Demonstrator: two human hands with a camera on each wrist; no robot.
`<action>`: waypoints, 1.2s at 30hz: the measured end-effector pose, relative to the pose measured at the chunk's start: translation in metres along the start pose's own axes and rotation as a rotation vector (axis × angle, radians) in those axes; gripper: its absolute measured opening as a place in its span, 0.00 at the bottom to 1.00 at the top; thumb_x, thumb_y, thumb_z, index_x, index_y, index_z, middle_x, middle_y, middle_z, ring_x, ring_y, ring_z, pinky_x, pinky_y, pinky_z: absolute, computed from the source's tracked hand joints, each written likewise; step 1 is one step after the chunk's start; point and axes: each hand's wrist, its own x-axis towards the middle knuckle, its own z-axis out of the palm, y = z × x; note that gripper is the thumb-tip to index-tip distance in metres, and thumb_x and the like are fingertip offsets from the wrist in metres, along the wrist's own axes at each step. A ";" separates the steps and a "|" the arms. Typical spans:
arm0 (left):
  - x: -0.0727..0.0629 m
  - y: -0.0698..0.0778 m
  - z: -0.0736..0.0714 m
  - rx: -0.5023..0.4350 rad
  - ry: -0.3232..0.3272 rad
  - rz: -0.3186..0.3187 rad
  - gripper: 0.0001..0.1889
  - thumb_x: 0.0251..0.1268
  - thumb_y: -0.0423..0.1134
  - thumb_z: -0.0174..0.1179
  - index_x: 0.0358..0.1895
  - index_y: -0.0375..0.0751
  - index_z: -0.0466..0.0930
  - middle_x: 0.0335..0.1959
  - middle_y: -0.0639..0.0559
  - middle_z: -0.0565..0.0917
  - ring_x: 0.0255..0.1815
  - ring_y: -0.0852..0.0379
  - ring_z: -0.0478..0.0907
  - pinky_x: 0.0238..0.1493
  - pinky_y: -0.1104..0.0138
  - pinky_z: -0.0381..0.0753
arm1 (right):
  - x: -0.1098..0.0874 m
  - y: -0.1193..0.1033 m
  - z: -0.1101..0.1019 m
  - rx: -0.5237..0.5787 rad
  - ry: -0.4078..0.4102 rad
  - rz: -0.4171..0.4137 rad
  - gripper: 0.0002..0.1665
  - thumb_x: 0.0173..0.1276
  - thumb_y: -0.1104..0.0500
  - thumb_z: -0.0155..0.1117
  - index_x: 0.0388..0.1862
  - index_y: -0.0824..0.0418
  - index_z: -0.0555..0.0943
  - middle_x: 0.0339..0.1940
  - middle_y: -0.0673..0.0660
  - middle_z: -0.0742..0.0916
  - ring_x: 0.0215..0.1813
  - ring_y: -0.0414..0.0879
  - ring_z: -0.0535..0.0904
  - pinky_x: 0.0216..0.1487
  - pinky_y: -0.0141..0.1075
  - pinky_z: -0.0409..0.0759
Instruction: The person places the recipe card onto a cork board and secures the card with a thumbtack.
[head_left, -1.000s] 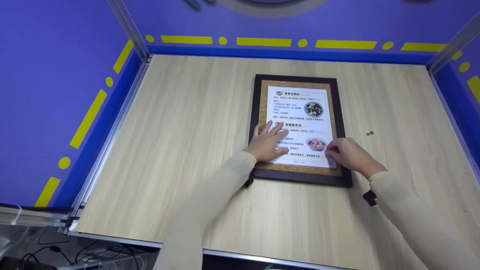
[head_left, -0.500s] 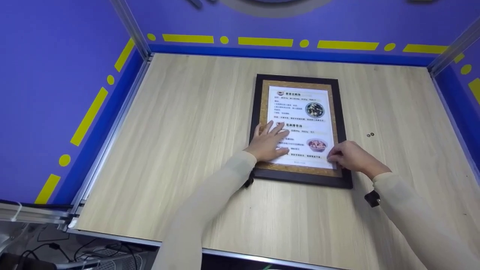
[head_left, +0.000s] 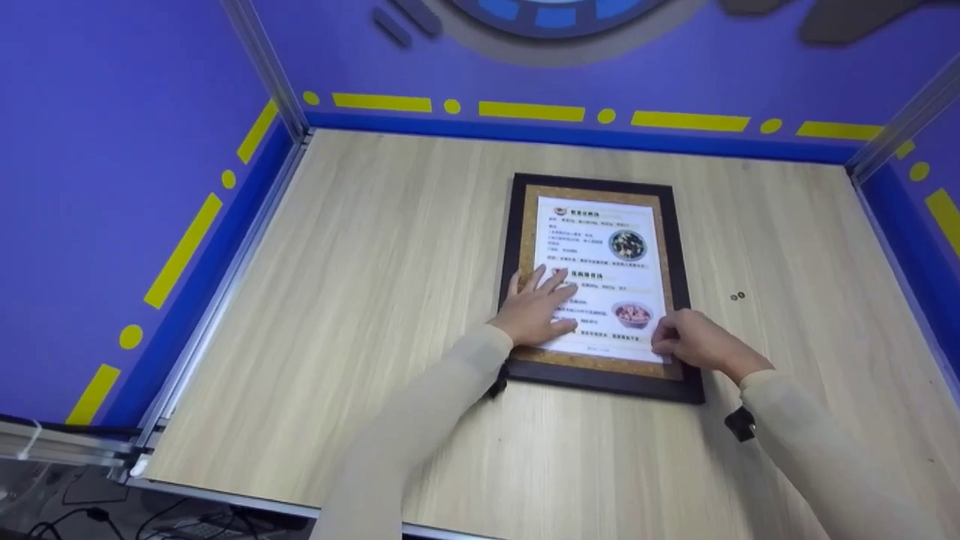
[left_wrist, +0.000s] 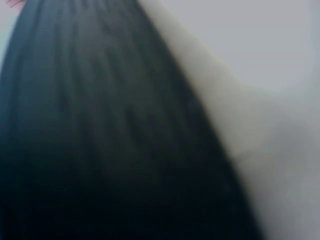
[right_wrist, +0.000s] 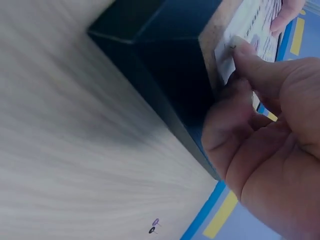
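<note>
A printed recipe sheet (head_left: 585, 240) with two food pictures lies on a black-framed cork board (head_left: 529, 221). My left hand (head_left: 534, 309) rests flat on the sheet's lower left part, fingers spread. At the lower right edge of the sheet, my right hand (head_left: 696, 339) pinches the paper between thumb and index finger. In the right wrist view, the thumb (right_wrist: 252, 62) lies over the paper's edge beside the thick dark frame. A small dark mark shows at the thumb's tip, too small to identify. The left wrist view is mostly a blurred dark surface.
Two small thumbtacks (head_left: 738, 296) lie on the wooden table (head_left: 375, 300), right of the board. Blue panels (head_left: 465, 82) with yellow marks stand along the back and sides. Cables (head_left: 97, 514) lie below the table's front left corner.
The head view has tilted up, so the board and table sit lower in the picture. Both hands keep nearly the same places on the sheet.
</note>
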 end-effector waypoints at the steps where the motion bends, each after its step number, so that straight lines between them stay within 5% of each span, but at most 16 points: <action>1: -0.001 0.001 0.002 -0.003 -0.003 0.003 0.35 0.73 0.63 0.49 0.79 0.58 0.56 0.81 0.56 0.47 0.80 0.47 0.36 0.74 0.43 0.30 | -0.001 0.002 0.001 0.010 0.000 0.022 0.08 0.61 0.68 0.71 0.25 0.64 0.81 0.22 0.49 0.81 0.26 0.42 0.74 0.26 0.34 0.73; 7: -0.003 0.006 0.007 0.007 -0.027 0.007 0.35 0.73 0.62 0.49 0.79 0.59 0.55 0.81 0.56 0.46 0.80 0.47 0.36 0.74 0.43 0.31 | -0.006 0.011 0.001 0.021 0.000 0.213 0.21 0.55 0.53 0.79 0.21 0.60 0.75 0.18 0.49 0.75 0.22 0.43 0.68 0.23 0.36 0.65; 11: 0.001 0.004 0.003 0.013 -0.018 0.001 0.35 0.73 0.62 0.49 0.79 0.59 0.55 0.81 0.57 0.45 0.80 0.48 0.35 0.74 0.43 0.31 | 0.003 0.017 -0.012 0.018 -0.023 0.234 0.24 0.53 0.45 0.80 0.21 0.60 0.76 0.18 0.50 0.76 0.23 0.43 0.69 0.23 0.36 0.67; 15: 0.001 -0.001 0.000 0.022 -0.017 -0.027 0.35 0.74 0.63 0.48 0.79 0.60 0.53 0.81 0.58 0.43 0.80 0.49 0.33 0.74 0.44 0.29 | 0.010 0.030 -0.027 0.047 0.170 0.217 0.22 0.61 0.47 0.74 0.32 0.66 0.81 0.27 0.56 0.82 0.29 0.48 0.74 0.29 0.38 0.72; 19: 0.001 -0.003 -0.001 0.025 -0.013 -0.026 0.34 0.75 0.62 0.46 0.80 0.60 0.52 0.81 0.57 0.43 0.80 0.49 0.32 0.74 0.45 0.28 | 0.006 0.050 -0.035 -0.009 0.414 0.306 0.20 0.70 0.57 0.63 0.47 0.76 0.78 0.38 0.70 0.83 0.37 0.60 0.79 0.37 0.49 0.77; 23: 0.001 -0.002 -0.001 0.033 -0.009 -0.012 0.34 0.75 0.62 0.45 0.80 0.59 0.52 0.81 0.57 0.43 0.80 0.49 0.32 0.74 0.45 0.28 | -0.001 0.067 -0.036 -0.023 0.447 0.397 0.19 0.71 0.63 0.56 0.50 0.80 0.77 0.44 0.76 0.82 0.43 0.65 0.80 0.41 0.55 0.78; 31: 0.000 -0.002 -0.002 0.038 -0.007 -0.013 0.34 0.75 0.62 0.45 0.80 0.59 0.52 0.82 0.56 0.42 0.80 0.48 0.32 0.74 0.45 0.28 | -0.006 0.080 -0.031 0.043 0.565 0.459 0.16 0.71 0.62 0.58 0.46 0.76 0.83 0.40 0.70 0.86 0.37 0.56 0.80 0.30 0.35 0.75; 36: -0.003 -0.003 -0.004 0.051 -0.019 -0.025 0.35 0.75 0.62 0.45 0.80 0.60 0.50 0.82 0.57 0.41 0.80 0.49 0.31 0.75 0.46 0.29 | -0.008 0.086 -0.031 0.068 0.548 0.487 0.20 0.73 0.59 0.59 0.48 0.77 0.82 0.44 0.71 0.85 0.36 0.52 0.78 0.24 0.27 0.71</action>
